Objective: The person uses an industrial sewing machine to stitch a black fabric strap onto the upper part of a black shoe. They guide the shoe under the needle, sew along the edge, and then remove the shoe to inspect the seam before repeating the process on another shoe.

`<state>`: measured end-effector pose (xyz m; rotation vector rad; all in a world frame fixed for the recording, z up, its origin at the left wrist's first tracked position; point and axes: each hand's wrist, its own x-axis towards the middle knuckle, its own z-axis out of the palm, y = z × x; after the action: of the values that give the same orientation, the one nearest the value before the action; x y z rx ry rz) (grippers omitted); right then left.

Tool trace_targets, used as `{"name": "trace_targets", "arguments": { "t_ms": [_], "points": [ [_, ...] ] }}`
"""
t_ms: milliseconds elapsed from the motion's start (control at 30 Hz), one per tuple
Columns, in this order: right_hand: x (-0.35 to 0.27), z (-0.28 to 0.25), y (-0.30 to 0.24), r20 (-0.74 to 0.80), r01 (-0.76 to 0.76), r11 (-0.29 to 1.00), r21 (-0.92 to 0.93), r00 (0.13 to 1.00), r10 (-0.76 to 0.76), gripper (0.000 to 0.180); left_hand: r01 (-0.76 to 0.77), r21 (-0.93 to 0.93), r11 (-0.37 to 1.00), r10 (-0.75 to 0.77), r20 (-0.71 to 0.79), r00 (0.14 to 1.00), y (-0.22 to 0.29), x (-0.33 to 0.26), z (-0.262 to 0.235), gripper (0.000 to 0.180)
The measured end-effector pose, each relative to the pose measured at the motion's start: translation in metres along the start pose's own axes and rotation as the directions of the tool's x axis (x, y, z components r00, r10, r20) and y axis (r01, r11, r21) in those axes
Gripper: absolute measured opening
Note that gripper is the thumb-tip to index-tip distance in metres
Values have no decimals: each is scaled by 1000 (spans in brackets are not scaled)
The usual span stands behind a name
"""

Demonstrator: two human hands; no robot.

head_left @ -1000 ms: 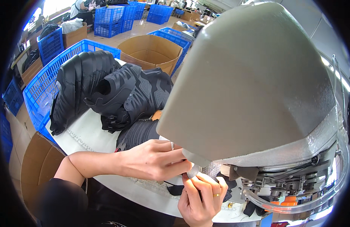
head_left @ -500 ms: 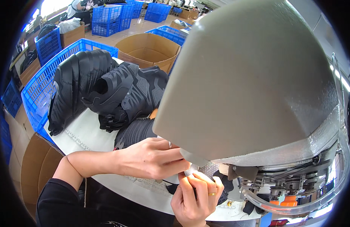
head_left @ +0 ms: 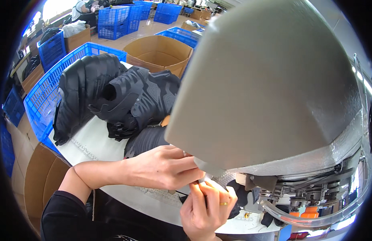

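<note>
My left hand (head_left: 166, 166) reaches in from the left, its fingers bent and pinched together beside the lower corner of a large grey sewing machine head (head_left: 266, 88). Just below, my right hand (head_left: 210, 207) is closed, with its fingertips meeting those of the left. Between them sits a small grey piece (head_left: 202, 179), mostly hidden by the fingers; its kind cannot be made out. Behind my left hand lies a stack of thin black pieces (head_left: 146, 140). Black shoe uppers (head_left: 131, 96) are heaped beyond it, with more nested uppers (head_left: 83, 88) at the left.
The white table (head_left: 101, 138) has a curved near edge. A blue crate (head_left: 37, 98) stands against its left side, a round cardboard box (head_left: 158, 48) behind it. Clear tubing (head_left: 298, 223) and orange-topped parts (head_left: 310, 212) are at lower right. A person works far back at upper left.
The view has shifted slightly. Both hands stay at almost the same spot, and less of the grey piece shows between the fingertips.
</note>
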<state>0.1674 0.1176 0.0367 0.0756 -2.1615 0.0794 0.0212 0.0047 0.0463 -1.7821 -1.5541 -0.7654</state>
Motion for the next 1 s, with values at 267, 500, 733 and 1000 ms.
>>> {"name": "trace_targets", "arguments": {
  "t_ms": [267, 500, 733, 1000],
  "points": [
    [-2, 7, -13, 21, -71, 997, 11, 997, 71, 21, 30, 4, 1000, -30, 37, 999, -2, -4, -4, 30],
    [-24, 3, -8, 174, -85, 991, -99, 979, 101, 37, -24, 3, 1000, 24, 27, 999, -7, -1, -7, 27],
    [-34, -4, 15, 176, -6, 998, -58, 984, 16, 43, 136, -243, 960, -167, -112, 980, -13, -12, 11, 24],
    [-15, -2, 4, 22, -125, 992, 0, 992, 125, 36, 68, -90, 994, -68, 6, 998, -7, -11, 3, 33]
  ]
}}
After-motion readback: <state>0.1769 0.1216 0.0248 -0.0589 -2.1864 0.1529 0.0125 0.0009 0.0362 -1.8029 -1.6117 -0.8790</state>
